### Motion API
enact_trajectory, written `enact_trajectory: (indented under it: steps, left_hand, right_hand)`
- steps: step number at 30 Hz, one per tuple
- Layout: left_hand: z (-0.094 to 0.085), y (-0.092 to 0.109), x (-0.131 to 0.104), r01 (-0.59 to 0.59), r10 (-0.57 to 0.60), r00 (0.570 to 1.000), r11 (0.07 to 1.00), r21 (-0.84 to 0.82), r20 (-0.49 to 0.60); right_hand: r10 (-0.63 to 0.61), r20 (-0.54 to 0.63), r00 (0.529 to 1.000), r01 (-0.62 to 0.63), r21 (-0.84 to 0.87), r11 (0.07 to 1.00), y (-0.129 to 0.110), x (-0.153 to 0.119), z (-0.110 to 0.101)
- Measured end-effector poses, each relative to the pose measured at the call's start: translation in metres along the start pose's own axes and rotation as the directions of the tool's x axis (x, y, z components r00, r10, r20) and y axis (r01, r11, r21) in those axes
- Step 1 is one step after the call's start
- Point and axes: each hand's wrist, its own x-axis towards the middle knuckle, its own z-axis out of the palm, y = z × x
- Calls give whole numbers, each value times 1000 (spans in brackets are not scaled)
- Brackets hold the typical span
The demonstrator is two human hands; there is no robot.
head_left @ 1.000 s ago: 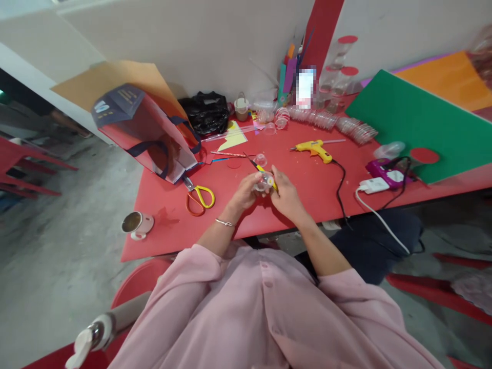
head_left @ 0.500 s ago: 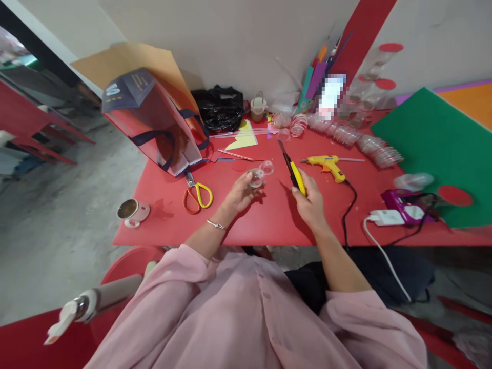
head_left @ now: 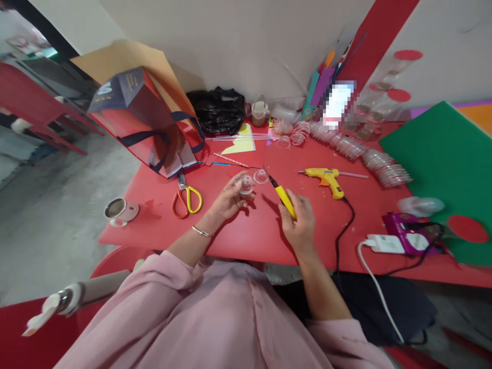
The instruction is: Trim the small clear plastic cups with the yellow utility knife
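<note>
My left hand (head_left: 229, 199) holds a small clear plastic cup (head_left: 246, 184) between thumb and fingers, above the red table (head_left: 238, 230). Just right of the cup, a clear round lid (head_left: 261, 176) appears; whether it joins the cup I cannot tell. My right hand (head_left: 298, 220) is wrapped round a yellow utility knife (head_left: 285, 201), its dark front end pointing up and left toward the lid. The blade's far end is hard to make out. A yellow glue gun (head_left: 325, 180) lies to the right of the knife, and scissors (head_left: 187, 197) lie left of my left hand.
A paper bag (head_left: 146, 123) stands at the back left, with a mug (head_left: 121, 209) near the left edge. Stacked clear plastic cups (head_left: 348, 146) line the back right. A purple power strip (head_left: 411, 233) with cables and a green sheet (head_left: 434, 148) occupy the right side.
The knife in my right hand has come down and left, its tip now closer to the lid. My left hand still holds the cup. The camera view has shifted slightly.
</note>
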Motion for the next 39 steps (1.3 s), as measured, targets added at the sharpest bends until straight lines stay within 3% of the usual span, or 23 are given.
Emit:
enact_trajectory:
  steps: [5, 13, 18, 25, 39]
  left_hand:
    - [1, 0, 1, -19, 19, 1000, 1000, 7, 0]
    - [7, 0, -3, -98, 102, 994, 990, 106, -36]
    - [7, -5, 0, -79, 88, 995, 981, 176, -47]
    - [2, -5, 3, -126, 135, 990, 981, 148, -50]
    - [7, -2, -1, -105, 121, 989, 981, 161, -90]
  right_hand:
    - [-59, 26, 998, 61, -81, 995, 3, -2, 3]
    - [-116, 213, 970, 129, -51, 990, -2, -3, 4]
    - [-117, 212, 970, 131, -53, 990, 0, -5, 3]
    - [-157, 253, 955, 184, -87, 979, 0, -4, 4]
    - [-136, 198, 971, 165, -142, 976, 3, -6, 5]
